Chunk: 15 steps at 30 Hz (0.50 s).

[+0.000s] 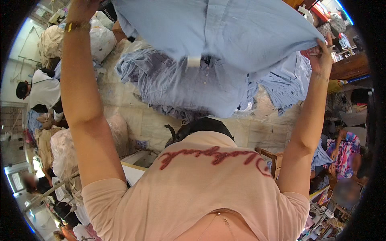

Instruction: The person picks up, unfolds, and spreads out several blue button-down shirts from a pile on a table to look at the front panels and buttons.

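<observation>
So over on the left there's a person in a white top [45, 93] bent over their own work, with big stuffed bags [66, 150] piled near them. The wearer's left arm goes straight up from the lower edge, with a gold bangle [77, 26] on the wrist. The left hand [82, 7] is right at the top edge and mostly cut off, so I can't really tell how the fingers sit, though it looks closed on the corner of the light blue shirt [225, 30].

That shirt is held up high and stretched wide between both hands, filling the top middle of the view, with a small white tag [194, 61] hanging off its lower edge. Below it, on the pale tiled floor [140, 116], lies a heap of blue garments [189, 86] of the same colour. The wearer's peach t-shirt [201, 188] fills the lower middle.

On the right, the right hand [320, 54] pinches the shirt's other corner, fingers curled shut on the fabric. Further right there's a brown wooden worktop [348, 66], and lower down a person in a colourful patterned outfit [343, 150] sitting just beside a wooden frame.
</observation>
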{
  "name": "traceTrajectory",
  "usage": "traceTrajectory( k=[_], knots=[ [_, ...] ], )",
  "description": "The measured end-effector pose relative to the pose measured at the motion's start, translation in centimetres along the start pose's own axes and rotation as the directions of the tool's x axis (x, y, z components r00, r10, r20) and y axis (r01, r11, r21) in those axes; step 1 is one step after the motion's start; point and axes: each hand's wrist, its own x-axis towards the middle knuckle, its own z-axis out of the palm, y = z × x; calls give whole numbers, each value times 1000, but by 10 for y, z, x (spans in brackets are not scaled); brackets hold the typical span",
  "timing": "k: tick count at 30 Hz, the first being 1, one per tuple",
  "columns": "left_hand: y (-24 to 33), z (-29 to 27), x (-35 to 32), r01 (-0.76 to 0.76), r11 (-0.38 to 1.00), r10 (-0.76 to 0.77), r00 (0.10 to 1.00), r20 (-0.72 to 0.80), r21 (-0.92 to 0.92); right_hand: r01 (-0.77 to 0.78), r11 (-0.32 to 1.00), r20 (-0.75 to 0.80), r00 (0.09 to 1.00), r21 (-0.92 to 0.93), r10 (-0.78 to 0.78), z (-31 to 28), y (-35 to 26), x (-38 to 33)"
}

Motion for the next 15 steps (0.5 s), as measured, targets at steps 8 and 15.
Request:
traceTrajectory(
  k=[8,15],
  knots=[
    [-55,28,-185,390,903,-400,916,-28,-179,-337,723,-62,923,-603,379,-61,99,-156],
    [-204,51,-352,801,598,-794,590,-148,-15,-792,450,-443,606,-413,660,-80,224,-261]
  ],
)
